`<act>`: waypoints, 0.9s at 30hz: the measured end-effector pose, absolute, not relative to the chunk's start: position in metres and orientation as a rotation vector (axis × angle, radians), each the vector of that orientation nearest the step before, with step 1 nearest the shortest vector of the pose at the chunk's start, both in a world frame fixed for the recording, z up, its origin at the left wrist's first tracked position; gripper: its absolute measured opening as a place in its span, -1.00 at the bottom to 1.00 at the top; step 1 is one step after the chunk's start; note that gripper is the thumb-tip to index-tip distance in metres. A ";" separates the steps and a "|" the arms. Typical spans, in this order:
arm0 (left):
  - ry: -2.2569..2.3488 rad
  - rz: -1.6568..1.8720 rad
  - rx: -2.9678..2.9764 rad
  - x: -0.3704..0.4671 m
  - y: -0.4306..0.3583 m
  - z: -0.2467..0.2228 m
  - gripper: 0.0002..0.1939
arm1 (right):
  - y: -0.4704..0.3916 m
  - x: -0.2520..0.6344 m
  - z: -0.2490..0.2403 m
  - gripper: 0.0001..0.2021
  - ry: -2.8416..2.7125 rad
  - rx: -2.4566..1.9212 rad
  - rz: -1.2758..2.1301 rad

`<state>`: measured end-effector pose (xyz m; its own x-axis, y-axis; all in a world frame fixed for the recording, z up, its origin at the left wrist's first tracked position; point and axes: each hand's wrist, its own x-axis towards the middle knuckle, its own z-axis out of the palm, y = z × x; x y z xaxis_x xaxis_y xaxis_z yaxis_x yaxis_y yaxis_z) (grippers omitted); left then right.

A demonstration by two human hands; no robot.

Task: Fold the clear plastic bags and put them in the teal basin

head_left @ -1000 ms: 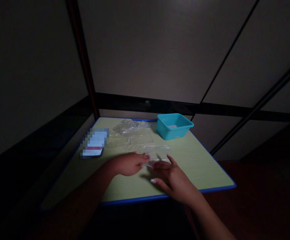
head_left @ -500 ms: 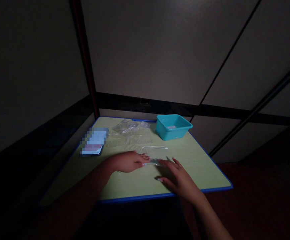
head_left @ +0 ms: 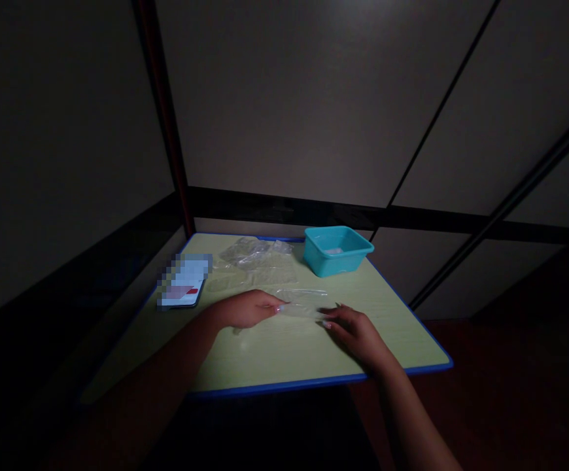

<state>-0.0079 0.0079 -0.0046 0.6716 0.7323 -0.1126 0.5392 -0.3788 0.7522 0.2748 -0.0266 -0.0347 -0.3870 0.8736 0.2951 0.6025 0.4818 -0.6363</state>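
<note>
At the centre of the pale-green table is a clear plastic sheet — the left hand pinches its nine-o'clock edge, and the right hand curls at four o'clock, whether gripping I cannot tell. Smoothing or folding seems the step in hand — the next move probably calls for light, even control of edges.

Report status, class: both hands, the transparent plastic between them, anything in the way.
Left hand at left end of transparent plastic piece, right hand by right end; grips unclear. Piece lies on pale-green table. Nearest clutter: crumpled transparent plastic beyond.
</note>
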 end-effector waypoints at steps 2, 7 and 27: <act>0.990 0.298 2.060 -0.007 0.008 -0.004 -0.62 | -0.028 0.275 -0.034 -0.78 -2.110 -1.228 0.570; 0.982 0.296 1.983 -0.006 0.010 -0.005 -0.62 | -0.026 0.278 -0.033 -0.73 -2.021 -1.289 0.572; 1.032 0.548 1.814 -0.013 0.021 -0.006 -0.70 | -0.020 0.280 -0.042 -0.71 -1.767 -1.292 0.718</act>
